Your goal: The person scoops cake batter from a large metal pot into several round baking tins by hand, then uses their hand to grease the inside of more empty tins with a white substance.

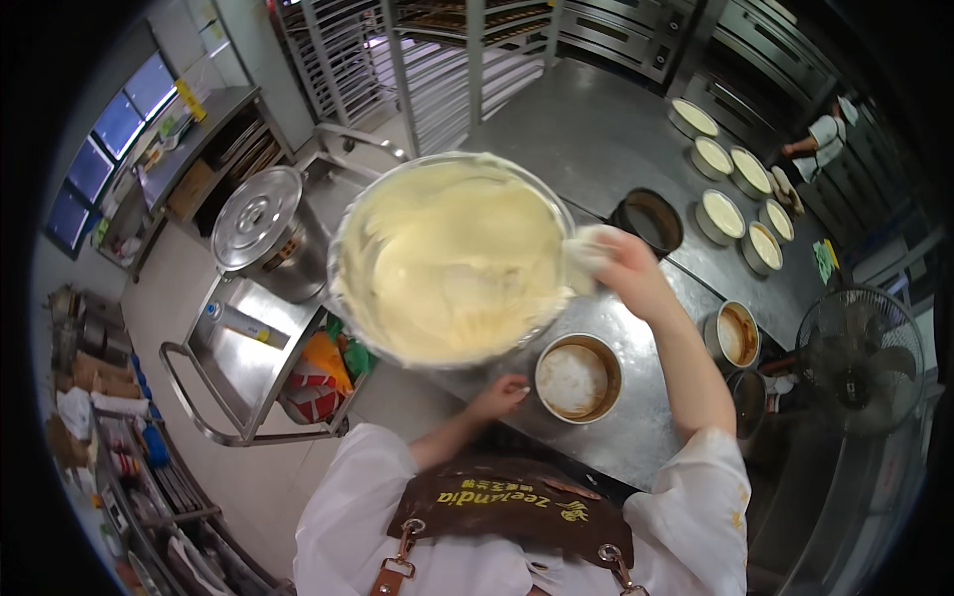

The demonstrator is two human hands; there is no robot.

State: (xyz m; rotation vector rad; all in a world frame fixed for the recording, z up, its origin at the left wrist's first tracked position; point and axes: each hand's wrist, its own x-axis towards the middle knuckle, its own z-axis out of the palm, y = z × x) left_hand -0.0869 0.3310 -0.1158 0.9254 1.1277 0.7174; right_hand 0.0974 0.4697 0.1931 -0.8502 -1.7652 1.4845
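Note:
A big metal bowl [336,260] holds pale yellow batter [447,263], smeared up its wall. At the bowl's right rim, my right hand [631,270] is closed around a pale, blurred thing [588,252] whose kind I cannot make out. My left hand [500,395] is below the bowl, its fingers curled together close to the left side of a round cake tin [613,382]. Whether something small is in those fingers is unclear. The tin stands on the steel table, its light base visible and its inner wall browned.
A dark round tin [648,221] stands right of the bowl, and another tin [735,334] farther right. Several batter-filled tins [720,216] are at the far right. A lidded steel pot [260,223], a trolley [243,343], a fan [860,353] and a co-worker [827,139] surround the table [537,119].

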